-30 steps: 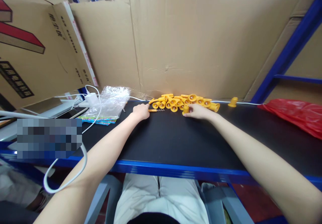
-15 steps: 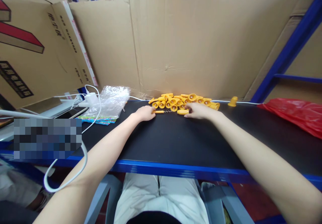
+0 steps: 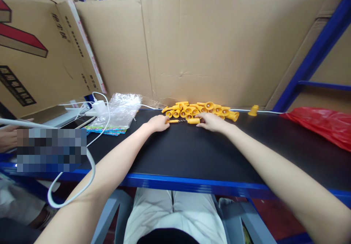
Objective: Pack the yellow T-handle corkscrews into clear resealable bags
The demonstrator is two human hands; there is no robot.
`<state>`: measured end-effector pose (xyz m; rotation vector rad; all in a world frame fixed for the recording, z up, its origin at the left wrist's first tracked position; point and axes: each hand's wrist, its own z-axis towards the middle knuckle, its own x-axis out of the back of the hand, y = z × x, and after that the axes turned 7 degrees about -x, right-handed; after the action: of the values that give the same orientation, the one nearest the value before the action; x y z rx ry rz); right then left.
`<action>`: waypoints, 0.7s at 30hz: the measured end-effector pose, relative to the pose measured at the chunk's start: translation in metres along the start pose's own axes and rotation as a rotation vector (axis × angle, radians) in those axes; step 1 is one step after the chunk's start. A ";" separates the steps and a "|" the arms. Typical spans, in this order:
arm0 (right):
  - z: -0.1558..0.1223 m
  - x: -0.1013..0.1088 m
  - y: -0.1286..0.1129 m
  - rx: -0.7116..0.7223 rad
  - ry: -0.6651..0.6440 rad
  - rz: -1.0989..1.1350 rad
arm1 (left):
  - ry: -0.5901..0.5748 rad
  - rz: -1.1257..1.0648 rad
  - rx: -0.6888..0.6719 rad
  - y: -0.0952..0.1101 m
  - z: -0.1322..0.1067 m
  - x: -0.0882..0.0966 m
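My left hand [image 3: 159, 123] is closed on a yellow ribbed rod [image 3: 173, 121] that sticks out to the right. From the rod's end a thin metal spring [image 3: 182, 120] runs toward a yellow cylinder [image 3: 193, 121]. My right hand [image 3: 210, 122] pinches that cylinder at its right end; whether the spring reaches inside it is hard to make out. Just behind both hands lies a pile of yellow cup-ended plastic parts [image 3: 189, 110]. One more yellow part [image 3: 253, 110] stands apart on the right of the black tabletop [image 3: 192, 152].
A clear plastic bag [image 3: 124, 109] and a white charger [image 3: 100, 107] with cables lie to the left. Another person's hand [image 3: 9, 138] shows at the left edge. A red plastic bag [image 3: 320, 125] lies on the right. Cardboard [image 3: 205, 43] walls the back.
My right hand has moved left with the yellow cylinder, shortening the gap to the rod. My left hand has stayed put. Another person's hand has appeared at the left edge.
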<state>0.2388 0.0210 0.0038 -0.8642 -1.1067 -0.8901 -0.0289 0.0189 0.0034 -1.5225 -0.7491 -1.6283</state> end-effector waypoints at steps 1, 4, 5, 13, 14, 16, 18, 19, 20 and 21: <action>0.000 0.000 0.000 -0.002 0.005 -0.007 | -0.001 -0.001 0.002 0.000 0.000 0.000; 0.000 0.000 0.001 -0.018 0.009 -0.025 | -0.006 -0.002 0.006 0.000 0.000 0.000; 0.000 0.001 0.001 -0.019 0.012 -0.029 | -0.005 -0.002 0.006 -0.001 0.000 0.000; 0.000 -0.005 -0.006 0.103 0.014 0.122 | 0.045 -0.067 -0.059 0.000 0.003 -0.004; 0.001 -0.006 -0.007 0.120 0.022 0.138 | 0.056 -0.088 -0.069 0.001 0.004 -0.005; 0.002 -0.008 -0.009 0.145 0.036 0.170 | 0.073 -0.139 -0.073 0.003 0.005 -0.005; 0.002 -0.008 -0.009 0.151 0.035 0.210 | 0.091 -0.202 -0.061 0.004 0.005 -0.005; 0.002 -0.008 -0.009 0.140 0.024 0.237 | 0.103 -0.237 -0.051 0.005 0.006 -0.005; 0.001 -0.007 -0.009 0.123 0.008 0.267 | 0.114 -0.273 -0.043 0.005 0.006 -0.005; 0.001 -0.006 -0.009 0.100 -0.006 0.303 | 0.127 -0.304 -0.038 0.004 0.006 -0.005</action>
<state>0.2289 0.0191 -0.0004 -0.9222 -0.9849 -0.5768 -0.0222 0.0220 -0.0016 -1.3650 -0.9179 -1.9526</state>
